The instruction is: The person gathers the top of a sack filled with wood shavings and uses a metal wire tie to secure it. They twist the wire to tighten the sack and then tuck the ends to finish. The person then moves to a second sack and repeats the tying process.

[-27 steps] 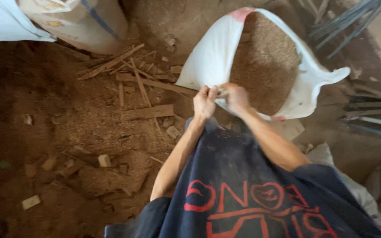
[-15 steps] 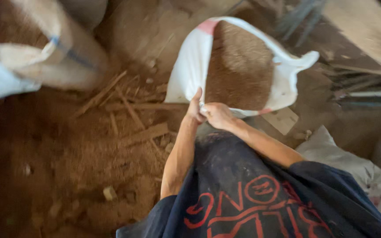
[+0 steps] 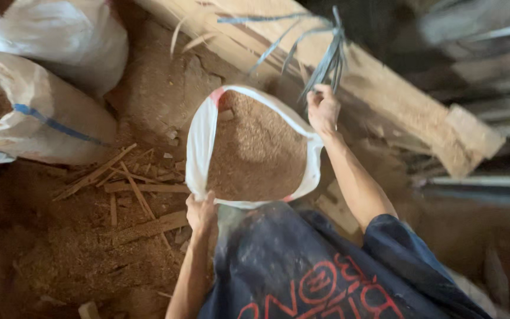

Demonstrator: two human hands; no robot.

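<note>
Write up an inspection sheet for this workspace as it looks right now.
Surface: dirt floor covered in sawdust.
Job's things: open white sack full of sawdust; bundle of grey strips.
Clutter: wood offcuts left of the sack; two more filled sacks at upper left.
Grippers: left hand grips the sack's near rim; right hand holds the strips at the far rim.
Cables: nothing seen.
Surroundings: rough timber beam behind the sack; blurred metal bars at right.

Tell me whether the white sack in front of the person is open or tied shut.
Open. The white sack has a wide mouth showing brown sawdust inside; the left hand grips its near rim.
</note>
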